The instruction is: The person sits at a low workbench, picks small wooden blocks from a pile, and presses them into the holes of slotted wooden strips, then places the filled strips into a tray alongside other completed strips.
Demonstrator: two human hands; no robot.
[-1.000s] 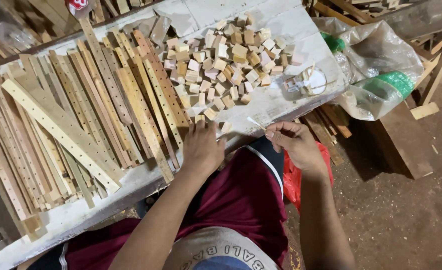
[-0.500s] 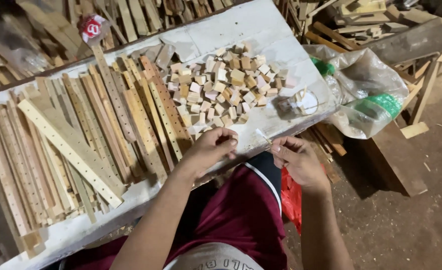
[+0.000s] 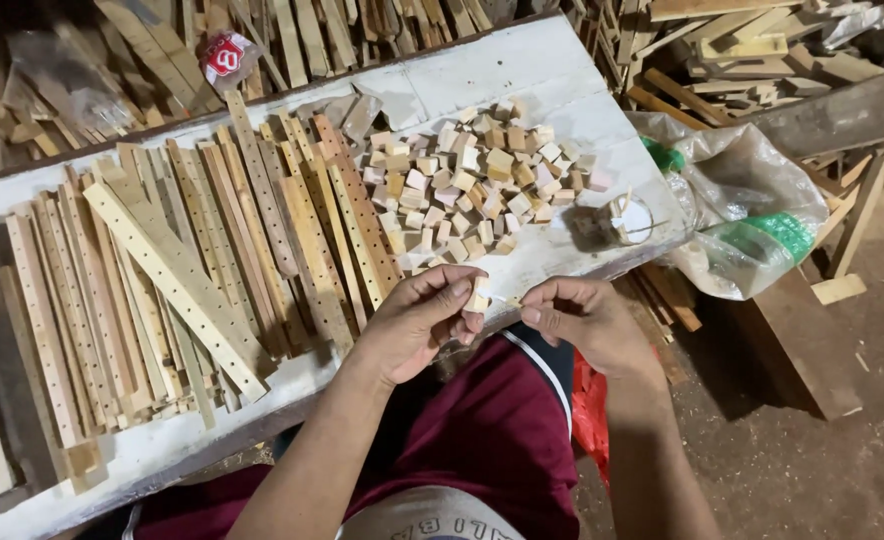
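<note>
A: What is the left hand (image 3: 417,325) doing?

B: Its thumb and fingers are pinched shut around a small pale wooden cube (image 3: 477,297), held just above the near edge of the white-painted wooden workbench (image 3: 562,70), over the person's lap in dark red shorts (image 3: 482,440)

A: And the right hand (image 3: 587,318)?

B: It sits just beside the left, fingers curled in with thumb and forefinger pressed together right at the cube's side. Something thin and pale seems to be nipped between them, but it is too small to tell what it is

A: So where does the cube sit relative to the rest?

B: Between the two hands, at the left fingertips, and near the loose heap of small wooden cubes (image 3: 472,175) lying further back on the bench top

A: What else is on the bench?

B: To the left of the heap, a wide spread of long narrow wooden slats drilled with rows of holes (image 3: 192,270), lying side by side and overlapping, some tilted across the others. To the right of the heap, a small round roll with a pale rim (image 3: 630,218) near the bench's right edge

A: Anything beyond the bench?

B: A crumpled clear plastic bag with green patches (image 3: 752,215) hangs off the right end, touching the bench corner. Above and to the right of it lie piles of rough wooden offcuts (image 3: 752,50) on the ground. A bit of red plastic (image 3: 590,420) shows beside the right forearm, low by the dirt floor (image 3: 812,460)
</note>
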